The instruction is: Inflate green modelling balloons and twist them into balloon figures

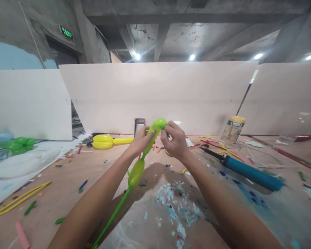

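Observation:
A long light-green modelling balloon (136,173) is held up over the middle of the table. Its upper part is inflated and bends to the right at the top; below a narrow neck comes a second bulge, then a thin uninflated tail running down toward me. My left hand (142,141) is wrapped round the upper section, thumb on its front. At the balloon's top right end, the fingers of my right hand (174,139) are pinched together on its tip. What exactly lies between those fingertips is hidden.
A blue hand pump (252,172) lies to the right, near a yellow-lidded bottle (232,131). Behind my left hand is a yellow twisted balloon (103,141). Green balloons (20,145) sit at the left. Balloon scraps litter the table; white boards (158,93) stand along its back.

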`<state>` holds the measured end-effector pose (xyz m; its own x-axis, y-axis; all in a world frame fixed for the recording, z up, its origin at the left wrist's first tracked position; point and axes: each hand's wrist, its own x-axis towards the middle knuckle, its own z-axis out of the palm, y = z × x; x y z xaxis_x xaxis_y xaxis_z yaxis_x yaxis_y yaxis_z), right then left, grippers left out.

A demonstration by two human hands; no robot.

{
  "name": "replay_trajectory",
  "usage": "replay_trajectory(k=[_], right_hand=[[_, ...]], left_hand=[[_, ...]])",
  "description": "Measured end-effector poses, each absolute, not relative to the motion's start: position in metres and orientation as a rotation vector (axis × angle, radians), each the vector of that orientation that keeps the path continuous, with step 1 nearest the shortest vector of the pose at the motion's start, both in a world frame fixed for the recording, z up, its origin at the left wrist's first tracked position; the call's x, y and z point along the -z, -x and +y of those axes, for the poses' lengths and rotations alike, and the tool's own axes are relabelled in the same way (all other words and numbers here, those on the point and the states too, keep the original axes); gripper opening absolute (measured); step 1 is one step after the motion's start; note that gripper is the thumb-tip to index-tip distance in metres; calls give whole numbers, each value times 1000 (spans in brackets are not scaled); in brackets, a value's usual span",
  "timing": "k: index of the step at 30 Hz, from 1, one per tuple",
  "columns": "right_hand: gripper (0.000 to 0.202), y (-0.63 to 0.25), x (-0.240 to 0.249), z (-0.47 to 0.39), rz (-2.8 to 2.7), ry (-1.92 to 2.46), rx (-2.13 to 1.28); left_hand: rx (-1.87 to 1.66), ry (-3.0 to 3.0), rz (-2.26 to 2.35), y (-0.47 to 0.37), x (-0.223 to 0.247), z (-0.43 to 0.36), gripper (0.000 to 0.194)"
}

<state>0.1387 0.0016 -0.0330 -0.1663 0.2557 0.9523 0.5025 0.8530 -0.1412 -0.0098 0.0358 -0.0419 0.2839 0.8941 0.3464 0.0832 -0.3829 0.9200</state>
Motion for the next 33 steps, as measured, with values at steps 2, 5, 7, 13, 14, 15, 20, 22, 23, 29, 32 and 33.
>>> replay_trajectory(k=[2, 5, 7, 13, 14, 15, 20, 22, 23, 29, 32, 33], right_hand=[[28, -135, 34, 0, -1799, 577, 250], [28, -132, 34, -1, -1809, 597, 269], [28, -132, 35, 0, -1798, 619, 286], [23, -135, 42, 8, -1972, 725, 358], [21, -134, 44, 10, -2014, 735, 379], [19, -134, 45, 10, -2047, 747, 400], [15, -130, 44, 8, -2098, 791, 418], [17, -130, 43, 6, -2073, 798, 360], [19, -130, 42, 5, -2047, 802, 318], [24, -137, 40, 8, -1873, 808, 75], [23, -137, 40, 10, -1856, 811, -42], [23, -137, 40, 10, -1850, 817, -63]], left_hand=[[-1196, -1624, 833, 10, 40, 36, 36], [-1111, -1615, 654, 15, 36, 32, 30], [-954, -1579, 518, 20, 34, 29, 30], [-744, -1285, 438, 22, 32, 27, 60], [-765, -1251, 466, 19, 33, 28, 58], [-789, -1219, 491, 17, 34, 28, 54], [-897, -1142, 489, 15, 33, 32, 28], [-943, -1134, 487, 20, 33, 35, 26], [-966, -1132, 488, 22, 33, 36, 26], [-1000, -1208, 520, 26, 33, 36, 31], [-1058, -1274, 516, 24, 32, 33, 30], [-1082, -1294, 515, 23, 32, 33, 30]])
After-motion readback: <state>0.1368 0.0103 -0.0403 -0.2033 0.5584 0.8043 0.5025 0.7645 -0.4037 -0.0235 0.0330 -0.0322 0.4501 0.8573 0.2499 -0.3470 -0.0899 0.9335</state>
